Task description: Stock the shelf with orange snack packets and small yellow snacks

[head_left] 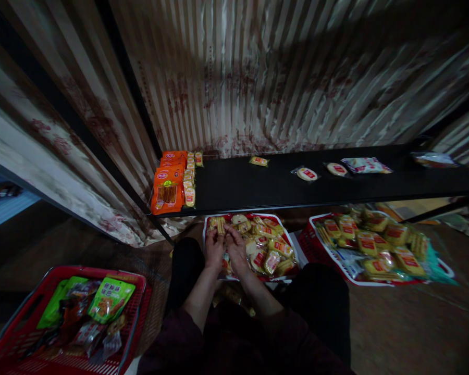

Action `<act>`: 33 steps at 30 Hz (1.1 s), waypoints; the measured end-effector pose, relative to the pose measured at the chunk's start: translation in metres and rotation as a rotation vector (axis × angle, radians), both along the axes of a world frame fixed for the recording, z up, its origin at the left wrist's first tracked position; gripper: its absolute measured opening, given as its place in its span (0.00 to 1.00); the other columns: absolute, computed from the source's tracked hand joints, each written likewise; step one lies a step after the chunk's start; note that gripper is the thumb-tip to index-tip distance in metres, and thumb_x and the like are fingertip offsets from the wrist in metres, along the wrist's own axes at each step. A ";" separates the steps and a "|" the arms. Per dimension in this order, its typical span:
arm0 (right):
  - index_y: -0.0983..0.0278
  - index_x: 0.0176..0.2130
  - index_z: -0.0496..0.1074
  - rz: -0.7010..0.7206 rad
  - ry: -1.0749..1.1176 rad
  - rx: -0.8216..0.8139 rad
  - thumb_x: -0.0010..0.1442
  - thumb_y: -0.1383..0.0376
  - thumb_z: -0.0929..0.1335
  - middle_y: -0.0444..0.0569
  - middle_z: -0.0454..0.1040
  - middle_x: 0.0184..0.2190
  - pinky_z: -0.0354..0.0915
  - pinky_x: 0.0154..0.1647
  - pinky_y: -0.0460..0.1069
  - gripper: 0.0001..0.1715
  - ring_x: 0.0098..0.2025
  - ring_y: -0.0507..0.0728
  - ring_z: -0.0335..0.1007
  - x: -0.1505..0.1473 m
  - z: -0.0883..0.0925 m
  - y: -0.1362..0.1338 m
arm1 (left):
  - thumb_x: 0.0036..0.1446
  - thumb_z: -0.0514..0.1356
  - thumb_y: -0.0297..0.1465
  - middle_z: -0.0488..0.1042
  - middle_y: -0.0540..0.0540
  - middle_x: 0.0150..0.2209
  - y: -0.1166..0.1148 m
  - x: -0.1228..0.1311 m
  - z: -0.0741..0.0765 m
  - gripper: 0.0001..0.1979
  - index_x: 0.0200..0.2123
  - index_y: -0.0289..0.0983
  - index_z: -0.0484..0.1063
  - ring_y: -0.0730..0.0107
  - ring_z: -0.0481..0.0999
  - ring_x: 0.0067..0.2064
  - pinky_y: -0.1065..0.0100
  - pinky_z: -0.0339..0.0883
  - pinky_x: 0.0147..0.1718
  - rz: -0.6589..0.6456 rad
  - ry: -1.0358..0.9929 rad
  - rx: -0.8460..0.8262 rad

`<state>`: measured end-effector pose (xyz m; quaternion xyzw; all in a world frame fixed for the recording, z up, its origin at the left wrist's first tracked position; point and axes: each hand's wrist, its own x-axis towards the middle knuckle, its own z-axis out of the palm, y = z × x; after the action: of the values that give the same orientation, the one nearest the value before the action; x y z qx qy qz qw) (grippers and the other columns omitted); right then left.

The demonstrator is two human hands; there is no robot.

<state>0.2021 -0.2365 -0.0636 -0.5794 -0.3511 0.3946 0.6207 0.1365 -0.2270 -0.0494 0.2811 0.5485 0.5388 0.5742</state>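
Observation:
Both my hands are over the left part of a red basket with a white rim (pixel 254 215) full of wrapped biscuits (pixel 271 262). My left hand (pixel 214 252) is closed on a small yellow wrapped biscuit packet (pixel 218 224). Close beside it, my right hand (pixel 236 254) has its fingertips pinched at the same packet's right side. On the black shelf (pixel 234 187) just beyond, a row of small yellow packets (pixel 189 182) stands against orange snack bags (pixel 168 187).
Farther along the shelf lie a yellow packet (pixel 259 161), two round wrapped biscuits (pixel 307 174) and a white patterned bag (pixel 366 165). Another basket (pixel 316 245) of biscuits is at right. A red basket (pixel 135 278) with green bags is lower left. Dark shelf posts (pixel 128 99) rise at left.

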 end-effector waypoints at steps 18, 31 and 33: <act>0.63 0.46 0.72 -0.026 0.019 -0.065 0.47 0.57 0.70 0.52 0.75 0.46 0.63 0.54 0.58 0.26 0.48 0.60 0.70 -0.002 -0.002 0.005 | 0.51 0.58 0.23 0.76 0.48 0.41 -0.002 0.002 0.009 0.18 0.45 0.42 0.68 0.74 0.77 0.35 0.71 0.69 0.36 0.091 -0.394 -0.199; 0.62 0.44 0.75 -0.016 -0.188 0.005 0.53 0.57 0.66 0.51 0.75 0.49 0.57 0.59 0.58 0.20 0.52 0.59 0.68 -0.003 0.003 -0.004 | 0.50 0.59 0.21 0.77 0.48 0.34 0.002 0.000 0.009 0.10 0.37 0.36 0.72 0.76 0.76 0.32 0.73 0.69 0.36 0.141 -0.495 -0.275; 0.62 0.45 0.75 -0.013 -0.174 -0.004 0.55 0.57 0.65 0.51 0.74 0.49 0.57 0.59 0.58 0.20 0.53 0.59 0.67 -0.003 0.005 -0.005 | 0.51 0.59 0.21 0.77 0.48 0.34 0.002 0.000 0.008 0.10 0.37 0.36 0.73 0.76 0.76 0.31 0.73 0.69 0.36 0.130 -0.499 -0.275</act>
<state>0.1987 -0.2412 -0.0589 -0.6150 -0.3991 0.3396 0.5893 0.1362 -0.2246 -0.0411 0.0236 0.4751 0.5476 0.6884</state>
